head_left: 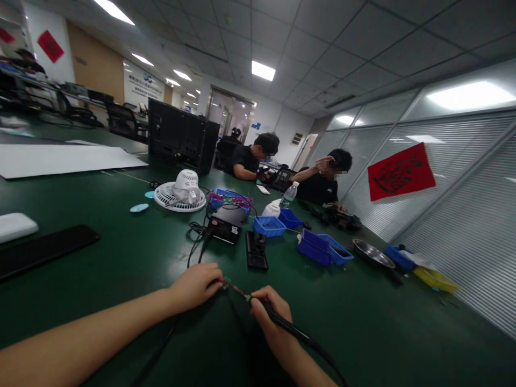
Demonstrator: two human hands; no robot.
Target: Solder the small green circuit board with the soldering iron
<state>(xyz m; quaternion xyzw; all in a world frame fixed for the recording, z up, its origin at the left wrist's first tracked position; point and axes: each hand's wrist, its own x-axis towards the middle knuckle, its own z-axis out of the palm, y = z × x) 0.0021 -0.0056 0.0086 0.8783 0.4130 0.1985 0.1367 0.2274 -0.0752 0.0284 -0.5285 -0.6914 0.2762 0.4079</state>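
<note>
My right hand (274, 314) is closed around the dark handle of a soldering iron (284, 322), held like a pen with its cord trailing to the lower right. The iron's metal tip points left and meets a small green circuit board (227, 280) low over the green table. My left hand (199, 287) pinches a thin red wire (220, 280) at the board's left edge; the fingertips partly hide it. Beyond my hands stands a black soldering station (226, 223) with cables, and beside it a black iron stand (257, 250).
Blue bins (269, 226) and a white fan (186, 192) stand farther back on the green table (363, 333). A metal dish (373, 253) lies to the right, a black phone-like slab (48, 250) to the left. Two people sit across the table near a water bottle (289, 194).
</note>
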